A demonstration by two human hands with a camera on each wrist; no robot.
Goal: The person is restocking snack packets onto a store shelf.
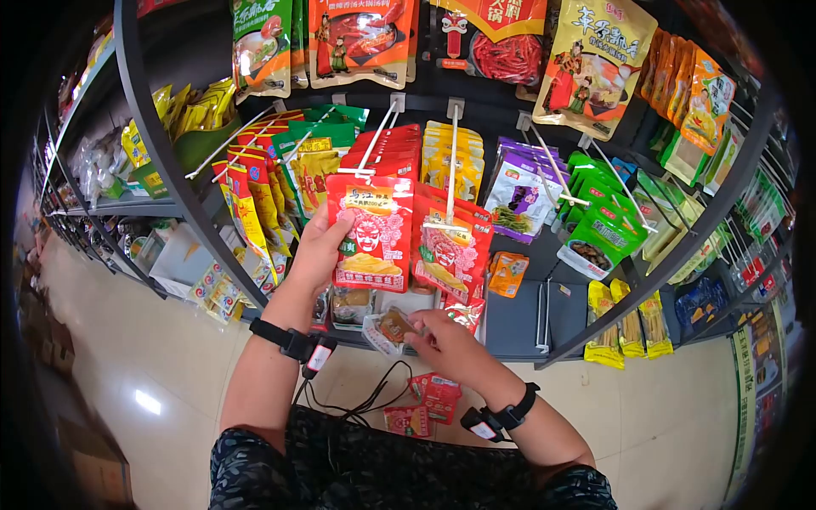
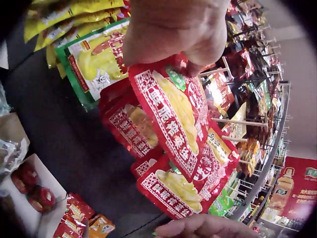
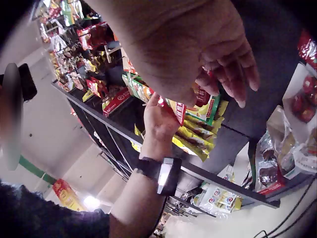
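In the head view my left hand [image 1: 320, 248] pinches the left edge of a red packet [image 1: 371, 238] at the front of a hanging row. A second red packet [image 1: 450, 248] hangs beside it on the right. My right hand [image 1: 455, 347] is lower, its fingers loosely bent, beside a clear packet [image 1: 389, 330]. The left wrist view has my left hand [image 2: 176, 29] on the upper end of the red packet [image 2: 171, 116], with part of my right hand [image 2: 208, 227] below. In the right wrist view my right hand [image 3: 198, 54] shows spread fingers holding nothing.
Hooks around the red packets carry yellow packets [image 1: 453, 157], purple packets [image 1: 520, 191] and green packets [image 1: 602, 228]. Large bags [image 1: 597, 64] hang above. Some red packets [image 1: 438, 397] lie below, near black cables [image 1: 365, 406]. A dark shelf post [image 1: 161, 127] stands at the left.
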